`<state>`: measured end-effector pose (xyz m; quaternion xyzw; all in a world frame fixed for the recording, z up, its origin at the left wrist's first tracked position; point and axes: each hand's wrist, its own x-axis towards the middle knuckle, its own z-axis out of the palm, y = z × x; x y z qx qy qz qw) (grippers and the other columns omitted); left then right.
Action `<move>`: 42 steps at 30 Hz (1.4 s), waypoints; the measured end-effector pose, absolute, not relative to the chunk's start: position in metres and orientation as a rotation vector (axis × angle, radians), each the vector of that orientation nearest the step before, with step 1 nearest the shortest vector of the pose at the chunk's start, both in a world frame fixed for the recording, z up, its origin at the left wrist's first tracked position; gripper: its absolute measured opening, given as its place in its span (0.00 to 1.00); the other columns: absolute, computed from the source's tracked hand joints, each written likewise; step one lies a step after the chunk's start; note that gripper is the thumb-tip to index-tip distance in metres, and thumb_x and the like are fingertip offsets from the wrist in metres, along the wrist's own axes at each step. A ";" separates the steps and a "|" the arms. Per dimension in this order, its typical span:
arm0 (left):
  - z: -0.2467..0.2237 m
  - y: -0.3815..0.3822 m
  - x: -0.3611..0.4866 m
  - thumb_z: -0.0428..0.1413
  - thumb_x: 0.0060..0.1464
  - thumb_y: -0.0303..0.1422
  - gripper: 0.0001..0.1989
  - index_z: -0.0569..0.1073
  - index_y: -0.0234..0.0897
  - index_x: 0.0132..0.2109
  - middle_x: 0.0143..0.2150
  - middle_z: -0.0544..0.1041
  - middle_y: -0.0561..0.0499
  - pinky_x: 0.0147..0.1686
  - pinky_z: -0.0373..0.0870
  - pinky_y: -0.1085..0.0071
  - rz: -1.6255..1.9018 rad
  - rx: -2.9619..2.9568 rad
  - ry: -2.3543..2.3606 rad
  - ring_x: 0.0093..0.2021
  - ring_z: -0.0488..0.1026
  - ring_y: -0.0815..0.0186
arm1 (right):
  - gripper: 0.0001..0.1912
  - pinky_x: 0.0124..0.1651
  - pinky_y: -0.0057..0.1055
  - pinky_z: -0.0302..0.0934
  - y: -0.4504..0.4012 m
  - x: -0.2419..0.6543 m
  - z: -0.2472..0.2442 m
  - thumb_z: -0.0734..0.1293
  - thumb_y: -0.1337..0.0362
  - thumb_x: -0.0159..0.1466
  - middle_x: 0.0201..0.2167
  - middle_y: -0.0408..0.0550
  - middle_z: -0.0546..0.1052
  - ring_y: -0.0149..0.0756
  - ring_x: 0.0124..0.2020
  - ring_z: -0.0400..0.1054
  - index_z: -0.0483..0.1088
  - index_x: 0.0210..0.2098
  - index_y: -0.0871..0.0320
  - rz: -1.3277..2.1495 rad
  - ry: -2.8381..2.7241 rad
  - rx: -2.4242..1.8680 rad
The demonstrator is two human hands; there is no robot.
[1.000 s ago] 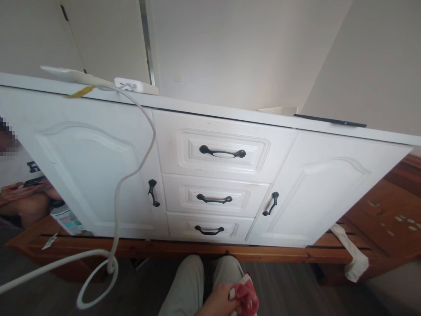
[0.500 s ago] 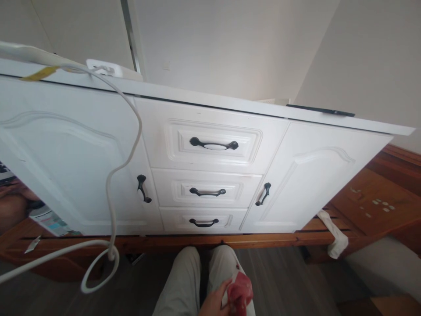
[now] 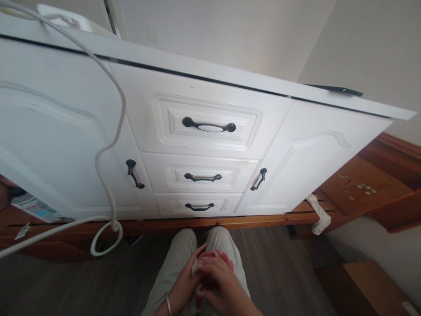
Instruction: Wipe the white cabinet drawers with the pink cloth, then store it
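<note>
Over my lap, a soft red-and-white cloth item is bunched between my two hands; its exact kind is hidden. My left hand, with a bracelet at the wrist, holds it from the left side. Curled over its top is my right hand, covering most of it. Red edges show around the right fingers, and some white shows beside the left thumb. Both hands sit low in the view, in front of the white cabinet.
A white cable hangs looped across the cabinet's left side from a white power strip. A dark flat object lies on top at right. One white sock drapes over the wooden bench. A cardboard box stands lower right.
My right hand has closed over the red-and-white cloth item, which has moved slightly left and up. The camera view has tilted downward, bringing the cardboard box further into sight.
</note>
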<state>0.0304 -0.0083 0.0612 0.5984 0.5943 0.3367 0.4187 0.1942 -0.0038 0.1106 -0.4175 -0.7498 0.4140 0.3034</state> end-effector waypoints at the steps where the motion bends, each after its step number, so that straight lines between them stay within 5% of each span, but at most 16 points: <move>1: 0.066 0.002 0.021 0.57 0.55 0.48 0.35 0.71 0.22 0.60 0.57 0.77 0.33 0.58 0.70 0.60 0.905 1.444 1.391 0.56 0.77 0.55 | 0.26 0.70 0.51 0.49 0.003 0.210 0.120 0.73 0.61 0.58 0.57 0.48 0.76 0.48 0.61 0.67 0.73 0.56 0.45 1.032 -1.939 -1.204; 4: 0.082 0.018 0.002 0.63 0.50 0.47 0.42 0.62 0.35 0.67 0.70 0.65 0.38 0.70 0.56 0.59 0.987 1.191 1.231 0.68 0.64 0.56 | 0.26 0.68 0.52 0.53 0.019 0.248 0.137 0.73 0.59 0.59 0.58 0.53 0.74 0.49 0.62 0.65 0.71 0.58 0.49 0.926 -1.733 -1.428; 9: 0.111 0.020 -0.005 0.64 0.51 0.43 0.40 0.57 0.48 0.68 0.72 0.60 0.47 0.74 0.49 0.58 0.945 1.121 1.015 0.71 0.58 0.57 | 0.25 0.63 0.44 0.59 0.025 0.253 0.141 0.74 0.54 0.59 0.54 0.50 0.76 0.46 0.57 0.68 0.72 0.55 0.51 1.225 -1.733 -1.369; 12: 0.122 0.024 -0.003 0.63 0.52 0.43 0.38 0.60 0.46 0.67 0.72 0.61 0.45 0.73 0.49 0.54 0.906 1.208 1.029 0.71 0.59 0.53 | 0.15 0.53 0.37 0.63 0.025 0.233 0.139 0.70 0.51 0.62 0.42 0.46 0.77 0.41 0.46 0.71 0.75 0.41 0.54 1.277 -1.676 -1.349; 18: 0.127 0.026 0.018 0.63 0.49 0.40 0.35 0.66 0.38 0.64 0.68 0.67 0.40 0.72 0.51 0.53 0.902 1.200 1.103 0.68 0.62 0.51 | 0.18 0.40 0.33 0.60 0.029 0.202 0.110 0.68 0.47 0.64 0.29 0.42 0.71 0.35 0.34 0.64 0.67 0.32 0.56 1.354 -1.407 -1.383; 29: 0.166 0.047 0.047 0.61 0.53 0.39 0.39 0.60 0.42 0.69 0.72 0.61 0.49 0.73 0.50 0.58 0.995 1.106 0.940 0.72 0.58 0.58 | 0.25 0.45 0.41 0.67 0.022 0.266 0.102 0.69 0.44 0.61 0.41 0.50 0.76 0.42 0.42 0.71 0.70 0.49 0.55 1.388 -1.074 -1.326; 32: 0.163 0.046 0.057 0.64 0.51 0.37 0.39 0.62 0.45 0.68 0.73 0.60 0.50 0.73 0.50 0.59 1.038 1.041 0.882 0.73 0.56 0.57 | 0.37 0.46 0.45 0.68 0.009 0.269 0.090 0.70 0.43 0.59 0.43 0.51 0.75 0.45 0.42 0.73 0.61 0.62 0.51 1.435 -1.151 -1.193; 35: 0.156 0.044 0.066 0.63 0.52 0.35 0.36 0.64 0.50 0.67 0.72 0.63 0.52 0.70 0.59 0.59 1.040 0.801 0.748 0.70 0.61 0.57 | 0.52 0.57 0.52 0.62 0.002 0.255 0.075 0.76 0.47 0.52 0.56 0.57 0.71 0.52 0.54 0.68 0.51 0.69 0.50 1.047 -1.407 -1.277; 38: 0.164 0.043 0.069 0.64 0.52 0.33 0.34 0.67 0.49 0.65 0.68 0.68 0.52 0.65 0.67 0.58 1.000 0.602 0.656 0.67 0.66 0.55 | 0.44 0.63 0.54 0.56 0.005 0.235 0.065 0.74 0.54 0.57 0.61 0.61 0.66 0.54 0.61 0.61 0.55 0.68 0.52 0.603 -1.481 -1.519; 42: 0.191 0.041 0.053 0.62 0.49 0.29 0.39 0.63 0.44 0.68 0.59 0.77 0.48 0.60 0.71 0.60 1.005 0.599 0.599 0.60 0.73 0.55 | 0.18 0.55 0.47 0.62 0.023 0.232 0.062 0.64 0.60 0.64 0.48 0.57 0.74 0.50 0.50 0.68 0.70 0.53 0.56 0.501 -1.322 -1.595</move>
